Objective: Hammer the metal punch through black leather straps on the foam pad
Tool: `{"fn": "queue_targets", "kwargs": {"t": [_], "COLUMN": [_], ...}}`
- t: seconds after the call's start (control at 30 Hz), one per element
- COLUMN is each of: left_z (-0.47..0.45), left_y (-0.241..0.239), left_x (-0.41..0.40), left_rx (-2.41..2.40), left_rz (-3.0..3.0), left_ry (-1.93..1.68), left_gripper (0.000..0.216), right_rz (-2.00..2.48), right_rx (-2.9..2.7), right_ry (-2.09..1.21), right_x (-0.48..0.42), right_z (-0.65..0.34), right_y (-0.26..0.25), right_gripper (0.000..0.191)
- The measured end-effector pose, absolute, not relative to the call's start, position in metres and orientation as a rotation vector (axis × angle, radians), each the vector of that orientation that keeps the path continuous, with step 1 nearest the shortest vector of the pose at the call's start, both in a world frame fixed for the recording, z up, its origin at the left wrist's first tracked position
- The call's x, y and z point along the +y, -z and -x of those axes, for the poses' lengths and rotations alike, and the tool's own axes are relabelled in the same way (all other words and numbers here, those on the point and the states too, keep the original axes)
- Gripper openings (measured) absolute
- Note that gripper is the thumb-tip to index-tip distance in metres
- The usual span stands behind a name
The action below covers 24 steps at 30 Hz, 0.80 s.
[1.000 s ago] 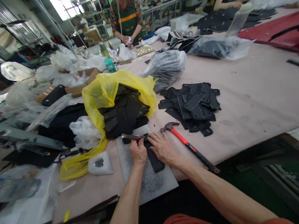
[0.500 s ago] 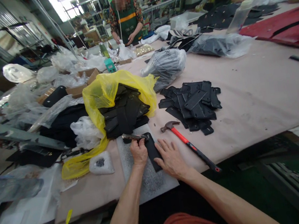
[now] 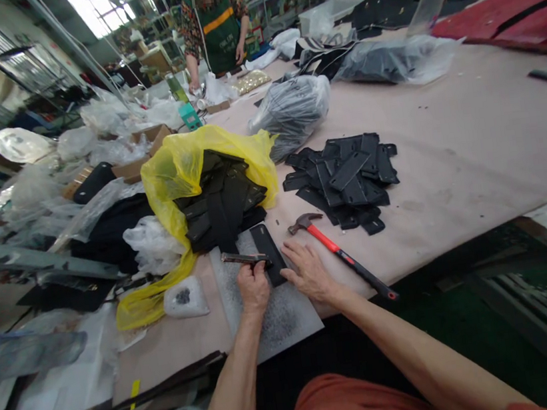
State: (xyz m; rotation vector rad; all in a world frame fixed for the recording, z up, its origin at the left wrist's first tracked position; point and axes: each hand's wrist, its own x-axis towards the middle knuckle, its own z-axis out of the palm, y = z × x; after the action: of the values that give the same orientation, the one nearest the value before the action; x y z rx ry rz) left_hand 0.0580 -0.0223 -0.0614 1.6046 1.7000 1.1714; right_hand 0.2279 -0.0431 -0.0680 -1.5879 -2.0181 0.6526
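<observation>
My left hand is closed around a metal punch tool that lies across the near end of a black strap piece. The strap rests on a grey speckled cutting pad at the table's front edge. My right hand lies flat with fingers spread, pressing the strap's right side. A red-handled hammer lies on the table just right of that hand, untouched.
A yellow bag full of black straps stands behind the pad. A heap of finished black pieces lies to the right. Clear plastic bags clutter the left. A white block sits left of the pad. Other people work at the far end.
The black strap has slid away from me along the pad. Both hands stayed on it, and my right hand shifted slightly up and left. The camera tilted down a little.
</observation>
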Motion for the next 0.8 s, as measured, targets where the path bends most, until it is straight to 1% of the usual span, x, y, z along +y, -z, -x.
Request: {"fn": "queue_targets", "kwargs": {"t": [0.2, 0.5, 0.8], "left_z": [-0.057, -0.053, -0.055], "left_y": [0.055, 0.051, 0.055], "left_x": [-0.024, -0.036, -0.035], "left_rx": [1.602, 1.547, 1.507], "left_rz": [-1.657, -1.683, -1.717], "left_ry": [-1.113, -1.082, -1.090], "left_gripper": [0.021, 0.018, 0.017], "right_rz": [1.540, 1.614, 1.538], "right_rx": [-1.956, -1.864, -1.829], "right_ry": [-0.597, -0.511, -0.495], "right_x": [-0.065, -0.060, -0.059], "right_z": [-0.236, -0.222, -0.223], "right_y": [0.074, 0.072, 0.080], "right_gripper": [0.044, 0.045, 0.033]}}
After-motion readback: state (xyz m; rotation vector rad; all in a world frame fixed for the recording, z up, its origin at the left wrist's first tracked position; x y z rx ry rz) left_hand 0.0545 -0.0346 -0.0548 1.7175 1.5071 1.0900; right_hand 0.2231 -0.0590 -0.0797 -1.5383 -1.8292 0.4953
